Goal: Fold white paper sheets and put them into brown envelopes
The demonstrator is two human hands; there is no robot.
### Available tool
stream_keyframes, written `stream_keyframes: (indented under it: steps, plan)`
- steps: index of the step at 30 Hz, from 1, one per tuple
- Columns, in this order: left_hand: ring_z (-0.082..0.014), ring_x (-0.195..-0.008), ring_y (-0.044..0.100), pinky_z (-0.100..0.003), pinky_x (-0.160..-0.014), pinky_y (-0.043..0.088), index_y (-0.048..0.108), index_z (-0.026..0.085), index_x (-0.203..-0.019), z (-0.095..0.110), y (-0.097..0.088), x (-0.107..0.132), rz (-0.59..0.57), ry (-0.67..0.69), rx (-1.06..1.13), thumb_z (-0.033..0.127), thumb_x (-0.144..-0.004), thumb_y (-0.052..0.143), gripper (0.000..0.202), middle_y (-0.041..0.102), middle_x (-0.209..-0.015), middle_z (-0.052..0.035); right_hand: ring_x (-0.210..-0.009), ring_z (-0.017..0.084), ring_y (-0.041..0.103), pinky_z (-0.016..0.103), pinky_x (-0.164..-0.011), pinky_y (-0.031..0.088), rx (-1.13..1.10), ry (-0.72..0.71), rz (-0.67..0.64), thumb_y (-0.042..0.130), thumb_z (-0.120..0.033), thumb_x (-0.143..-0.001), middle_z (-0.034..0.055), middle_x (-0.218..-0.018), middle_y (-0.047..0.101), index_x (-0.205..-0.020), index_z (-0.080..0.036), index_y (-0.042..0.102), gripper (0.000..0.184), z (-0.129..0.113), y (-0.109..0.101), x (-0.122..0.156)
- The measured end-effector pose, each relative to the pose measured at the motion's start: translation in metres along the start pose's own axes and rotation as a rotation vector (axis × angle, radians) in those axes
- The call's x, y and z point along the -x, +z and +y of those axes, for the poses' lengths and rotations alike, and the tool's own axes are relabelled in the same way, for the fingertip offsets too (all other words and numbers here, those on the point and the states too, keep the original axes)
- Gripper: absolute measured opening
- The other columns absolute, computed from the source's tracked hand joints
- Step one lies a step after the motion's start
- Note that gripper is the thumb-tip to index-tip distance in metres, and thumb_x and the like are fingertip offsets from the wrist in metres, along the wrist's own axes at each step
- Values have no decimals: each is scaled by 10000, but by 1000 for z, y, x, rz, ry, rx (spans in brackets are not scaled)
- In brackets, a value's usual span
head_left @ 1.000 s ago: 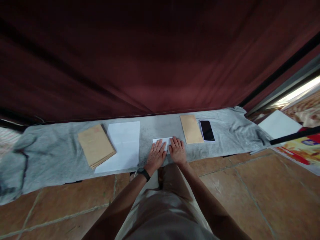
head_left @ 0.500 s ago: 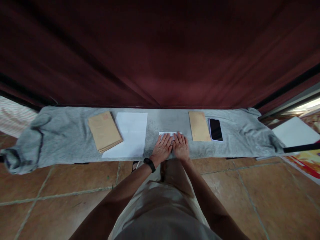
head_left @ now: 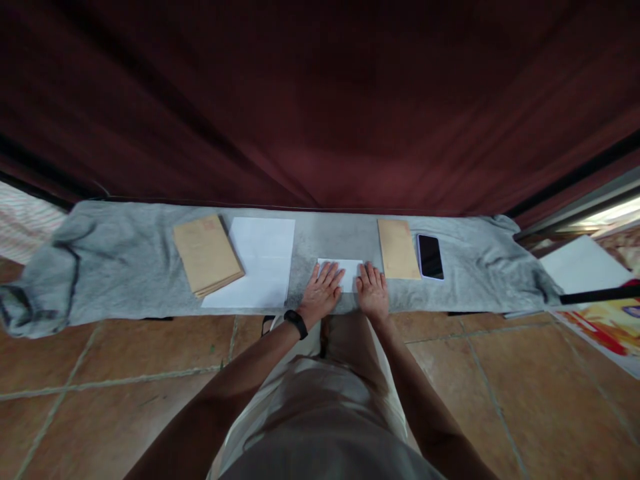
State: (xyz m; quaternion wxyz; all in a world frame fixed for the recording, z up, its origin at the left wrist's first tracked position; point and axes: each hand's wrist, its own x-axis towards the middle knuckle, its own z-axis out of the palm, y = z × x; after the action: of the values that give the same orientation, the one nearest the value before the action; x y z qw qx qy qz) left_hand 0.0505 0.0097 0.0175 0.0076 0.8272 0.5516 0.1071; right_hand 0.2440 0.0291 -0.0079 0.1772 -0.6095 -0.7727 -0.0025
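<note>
- Centrally, the small white paper [head_left: 351,272] lies flat on the grey cloth [head_left: 333,233], left of the brown envelope [head_left: 399,250]
- The left hand [head_left: 321,291] spreads over its left part; the right hand [head_left: 373,291] rests at its right edge, fingers outstretched, neither gripping
- Probably light, bendable, easily creased; best held by its edges
- Its long axis seems to run left to right, one long edge facing far

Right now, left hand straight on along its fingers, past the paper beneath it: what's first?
The left hand would likely cross bare grey cloth, then meet the dark red curtain; depth there is unclear.
</note>
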Motion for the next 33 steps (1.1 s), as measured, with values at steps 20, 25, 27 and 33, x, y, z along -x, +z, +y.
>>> stream_keyframes:
  steps: [20, 25, 27, 33]
  plan:
    - [-277, -1540, 250, -533, -1267, 211, 344, 141, -1571, -17, -22, 35, -5, -99, 0, 371, -1032, 344, 586, 345, -1631, -100, -1486, 285, 357, 515, -1196, 306, -114, 11, 33, 326, -304, -1054, 163, -1582, 426, -1526, -132, 431, 514, -7, -10, 0]
    - [-235, -1543, 244, -464, -1278, 224, 359, 128, -1559, -2, -18, 50, -29, 20, 8, 368, -1039, 349, 572, 332, -1640, -101, -1489, 255, 359, 461, -1211, 315, -155, -210, -82, 376, -319, -1054, 113, -1599, 413, -1513, -155, 458, 494, -32, -16, 15]
    - [-237, -1539, 255, -458, -1272, 246, 367, 115, -1553, 1, -16, 56, -33, 27, 7, 383, -1036, 362, 582, 347, -1632, -119, -1478, 236, 382, 448, -1218, 315, -162, -273, -121, 410, -309, -1048, 95, -1581, 445, -1503, -181, 477, 477, -40, -17, 24]
    - [-258, -1534, 265, -457, -1262, 279, 379, 84, -1541, -6, -21, 67, -42, 20, -15, 423, -1018, 412, 624, 347, -1623, -156, -1464, 233, 409, 456, -1228, 307, -136, -252, -135, 434, -316, -1053, 87, -1583, 440, -1531, -186, 432, 496, -33, -24, 40]
